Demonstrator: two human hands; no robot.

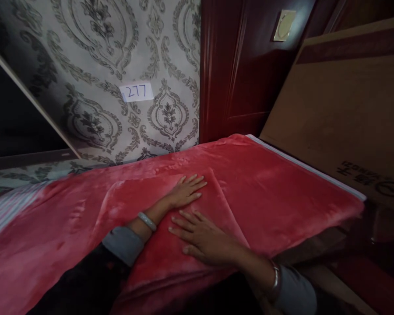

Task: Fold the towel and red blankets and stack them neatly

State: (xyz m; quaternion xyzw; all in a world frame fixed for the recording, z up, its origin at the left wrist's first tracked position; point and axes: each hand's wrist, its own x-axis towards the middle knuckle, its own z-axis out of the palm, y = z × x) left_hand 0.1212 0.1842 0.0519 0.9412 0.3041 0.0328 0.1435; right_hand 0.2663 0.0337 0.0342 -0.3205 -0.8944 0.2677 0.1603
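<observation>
A folded red plush blanket (151,188) lies in front of me, on a larger spread of the same red cloth (276,188). My left hand (186,191) rests flat on the folded part near its far edge, fingers stretched out to the right. Closer to me, my right hand (202,236) lies palm down on the same folded part, fingers spread and pointing left. Neither hand grips anything. The two hands are close together but apart. The fold's right edge runs diagonally just beyond my right hand.
Behind the cloth stands a patterned wall with a paper label (136,92) reading 277. A dark red wooden panel (230,65) adjoins it. A large cardboard box (341,100) leans at the right. Striped fabric (15,208) shows at the left, below a dark framed panel (19,113).
</observation>
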